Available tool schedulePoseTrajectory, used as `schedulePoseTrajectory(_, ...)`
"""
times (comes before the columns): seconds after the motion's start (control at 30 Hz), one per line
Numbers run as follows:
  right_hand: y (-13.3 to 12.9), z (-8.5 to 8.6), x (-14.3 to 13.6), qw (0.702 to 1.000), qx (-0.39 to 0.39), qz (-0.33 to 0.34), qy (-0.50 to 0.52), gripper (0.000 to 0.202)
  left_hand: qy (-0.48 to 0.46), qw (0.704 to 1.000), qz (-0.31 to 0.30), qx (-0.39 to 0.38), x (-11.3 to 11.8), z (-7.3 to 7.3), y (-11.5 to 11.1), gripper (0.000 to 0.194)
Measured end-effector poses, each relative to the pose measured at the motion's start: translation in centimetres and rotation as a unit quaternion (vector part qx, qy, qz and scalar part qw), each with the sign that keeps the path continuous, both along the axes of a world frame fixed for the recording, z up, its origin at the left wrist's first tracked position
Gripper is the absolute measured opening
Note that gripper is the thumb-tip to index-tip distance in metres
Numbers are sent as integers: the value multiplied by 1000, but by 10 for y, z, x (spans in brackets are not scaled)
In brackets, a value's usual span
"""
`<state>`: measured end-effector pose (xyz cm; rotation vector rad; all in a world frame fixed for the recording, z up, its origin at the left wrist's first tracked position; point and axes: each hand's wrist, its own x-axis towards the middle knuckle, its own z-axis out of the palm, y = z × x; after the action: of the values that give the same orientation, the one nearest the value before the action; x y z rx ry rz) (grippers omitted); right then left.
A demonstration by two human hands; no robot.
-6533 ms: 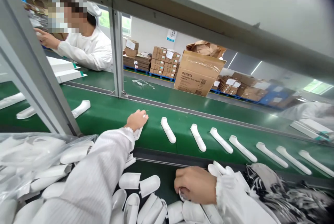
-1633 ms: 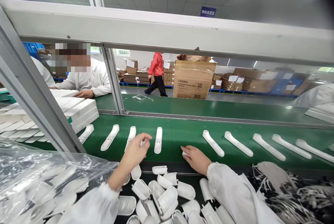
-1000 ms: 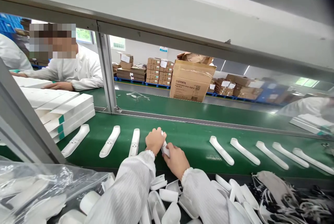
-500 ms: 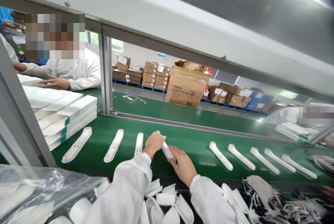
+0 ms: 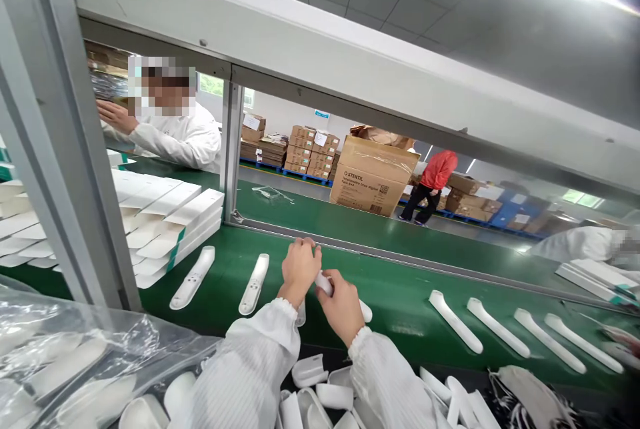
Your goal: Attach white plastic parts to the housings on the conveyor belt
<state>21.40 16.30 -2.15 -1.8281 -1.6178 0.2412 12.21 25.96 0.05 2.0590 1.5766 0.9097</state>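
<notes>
Together our left hand (image 5: 300, 267) and right hand (image 5: 343, 302) pinch one white thermometer body (image 5: 325, 283) just above the green conveyor belt (image 5: 400, 295), its far end poking out past the right hand. We judge it light, rigid, smooth plastic, likely a bit slippery, best gripped across its narrow middle. Both sets of fingers are curled shut on it. Other bodies (image 5: 254, 274) lie in a row on the belt; loose shells (image 5: 310, 370) lie heaped below.

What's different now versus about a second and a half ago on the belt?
Both hands have closed on one white handle piece: the left hand and right hand, apart then, now meet over the green belt. Handles right of the hands stay in their row; loose caps remain below.
</notes>
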Motion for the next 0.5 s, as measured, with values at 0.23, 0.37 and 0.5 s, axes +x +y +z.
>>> schedulePoseTrajectory(0.23, -31, -17, -22, 988, -104, 14, -109, 23, 189, 972, -54, -129, -8, -23, 2, 28)
schedulePoseTrajectory(0.37, -41, -12, -22, 972, -141, 15, -187, 21, 172, 976, -49, -123, 1, -36, 6, 31)
schedulePoseTrajectory(0.5, -48, -12, -13, 966, -148, -5, -213, 28, 170, 977, -48, -118, 10, -43, 8, 31)
